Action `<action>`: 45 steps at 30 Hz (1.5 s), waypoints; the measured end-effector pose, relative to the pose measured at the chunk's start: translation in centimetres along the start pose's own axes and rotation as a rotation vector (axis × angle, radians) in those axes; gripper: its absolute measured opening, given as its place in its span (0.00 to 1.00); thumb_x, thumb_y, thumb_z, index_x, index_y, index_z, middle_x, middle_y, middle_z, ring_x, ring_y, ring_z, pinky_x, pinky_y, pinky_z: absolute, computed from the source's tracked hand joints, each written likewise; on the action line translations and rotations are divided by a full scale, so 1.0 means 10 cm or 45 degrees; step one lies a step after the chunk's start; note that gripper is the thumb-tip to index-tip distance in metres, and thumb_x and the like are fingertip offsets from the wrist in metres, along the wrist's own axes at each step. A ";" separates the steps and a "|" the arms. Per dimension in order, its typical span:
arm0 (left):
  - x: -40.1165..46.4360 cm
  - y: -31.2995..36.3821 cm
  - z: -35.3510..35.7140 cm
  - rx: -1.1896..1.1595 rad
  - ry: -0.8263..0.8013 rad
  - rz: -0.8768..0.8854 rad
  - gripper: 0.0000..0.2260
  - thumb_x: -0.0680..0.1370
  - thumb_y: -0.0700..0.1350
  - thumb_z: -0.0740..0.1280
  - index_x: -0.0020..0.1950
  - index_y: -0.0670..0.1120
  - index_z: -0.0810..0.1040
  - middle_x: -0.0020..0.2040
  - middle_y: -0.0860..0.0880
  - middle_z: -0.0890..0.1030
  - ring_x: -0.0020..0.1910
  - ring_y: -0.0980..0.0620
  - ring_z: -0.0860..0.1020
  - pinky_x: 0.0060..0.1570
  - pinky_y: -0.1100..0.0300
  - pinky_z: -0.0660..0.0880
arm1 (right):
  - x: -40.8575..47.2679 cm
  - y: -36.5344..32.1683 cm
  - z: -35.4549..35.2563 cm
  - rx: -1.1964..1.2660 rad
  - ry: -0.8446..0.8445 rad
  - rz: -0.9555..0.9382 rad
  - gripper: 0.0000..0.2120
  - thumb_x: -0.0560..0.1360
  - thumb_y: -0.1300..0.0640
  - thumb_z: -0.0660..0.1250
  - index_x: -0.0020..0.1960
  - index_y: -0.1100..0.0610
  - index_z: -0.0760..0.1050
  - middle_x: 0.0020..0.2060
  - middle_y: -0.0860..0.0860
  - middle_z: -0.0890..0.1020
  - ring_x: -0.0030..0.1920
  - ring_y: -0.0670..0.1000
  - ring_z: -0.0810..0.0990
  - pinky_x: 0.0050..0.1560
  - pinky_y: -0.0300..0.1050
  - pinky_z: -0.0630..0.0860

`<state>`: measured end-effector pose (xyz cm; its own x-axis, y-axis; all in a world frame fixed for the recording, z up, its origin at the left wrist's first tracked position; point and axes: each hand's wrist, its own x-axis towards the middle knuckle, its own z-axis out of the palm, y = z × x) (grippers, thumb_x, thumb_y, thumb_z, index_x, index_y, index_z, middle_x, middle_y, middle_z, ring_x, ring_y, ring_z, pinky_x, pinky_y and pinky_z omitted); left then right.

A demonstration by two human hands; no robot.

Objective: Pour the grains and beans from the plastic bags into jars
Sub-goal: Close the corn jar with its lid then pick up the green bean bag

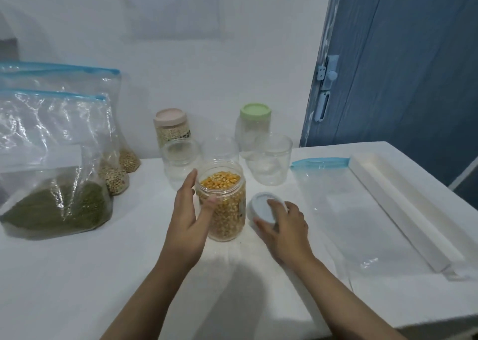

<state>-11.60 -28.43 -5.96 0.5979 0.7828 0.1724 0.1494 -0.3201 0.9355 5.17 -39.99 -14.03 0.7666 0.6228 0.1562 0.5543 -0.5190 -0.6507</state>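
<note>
Fingers of the left hand curl round the open corn jar, upright mid-table. The right hand grips a white lid just beside it. An emptied bag lies flat to the right; filled bags stand left.
</note>
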 end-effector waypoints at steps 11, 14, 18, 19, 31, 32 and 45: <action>0.31 0.14 -0.15 -0.254 -0.113 -0.016 0.22 0.80 0.61 0.55 0.74 0.61 0.67 0.71 0.62 0.71 0.69 0.65 0.68 0.61 0.71 0.66 | 0.23 -0.85 -0.51 0.497 -0.125 -0.446 0.35 0.71 0.31 0.68 0.74 0.41 0.65 0.69 0.41 0.67 0.70 0.43 0.67 0.70 0.48 0.70; 0.38 0.17 -0.12 -0.298 -0.158 -0.020 0.22 0.79 0.65 0.57 0.73 0.62 0.68 0.70 0.60 0.72 0.70 0.61 0.69 0.70 0.59 0.66 | 0.29 -0.96 -0.56 0.157 -0.186 -0.484 0.38 0.67 0.22 0.60 0.71 0.39 0.69 0.70 0.43 0.65 0.72 0.45 0.63 0.74 0.50 0.63; 0.41 0.11 -0.11 -0.354 -0.110 -0.050 0.18 0.82 0.58 0.58 0.72 0.60 0.70 0.68 0.60 0.75 0.68 0.61 0.72 0.69 0.57 0.69 | 0.15 -1.11 -0.47 0.718 -0.265 -0.269 0.36 0.73 0.29 0.52 0.79 0.40 0.57 0.76 0.39 0.63 0.74 0.37 0.61 0.70 0.29 0.58; 0.39 0.09 -0.11 -0.352 -0.107 -0.055 0.19 0.81 0.60 0.56 0.72 0.60 0.69 0.68 0.60 0.74 0.68 0.61 0.71 0.68 0.59 0.69 | 0.11 -1.14 -0.43 0.902 -0.244 -0.150 0.35 0.74 0.31 0.52 0.79 0.40 0.58 0.76 0.39 0.64 0.75 0.38 0.61 0.70 0.30 0.58; 0.33 0.14 -0.07 -0.305 -0.181 -0.018 0.22 0.79 0.65 0.52 0.70 0.60 0.66 0.63 0.65 0.75 0.61 0.72 0.72 0.56 0.71 0.68 | 0.20 -1.23 -0.16 0.957 0.054 -0.094 0.14 0.85 0.47 0.51 0.63 0.48 0.72 0.54 0.41 0.79 0.54 0.36 0.77 0.54 0.32 0.72; 0.32 0.15 -0.06 -0.287 -0.209 -0.008 0.24 0.77 0.66 0.53 0.71 0.61 0.64 0.63 0.66 0.74 0.61 0.72 0.71 0.55 0.72 0.68 | 0.20 -1.25 -0.16 0.938 0.108 -0.119 0.14 0.85 0.48 0.51 0.61 0.50 0.73 0.52 0.41 0.80 0.52 0.36 0.78 0.52 0.30 0.72; 0.39 0.03 0.00 -0.301 -0.106 -0.027 0.25 0.78 0.67 0.51 0.72 0.59 0.68 0.66 0.64 0.74 0.65 0.67 0.71 0.66 0.63 0.67 | 0.27 -1.23 -0.13 1.216 0.103 0.109 0.11 0.85 0.46 0.55 0.59 0.47 0.73 0.49 0.41 0.81 0.51 0.42 0.80 0.51 0.38 0.75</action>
<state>-9.22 -25.50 -5.02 0.6608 0.7383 0.1350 -0.0198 -0.1627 0.9865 0.86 -32.70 -4.63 0.8319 0.5444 0.1078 0.0250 0.1572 -0.9872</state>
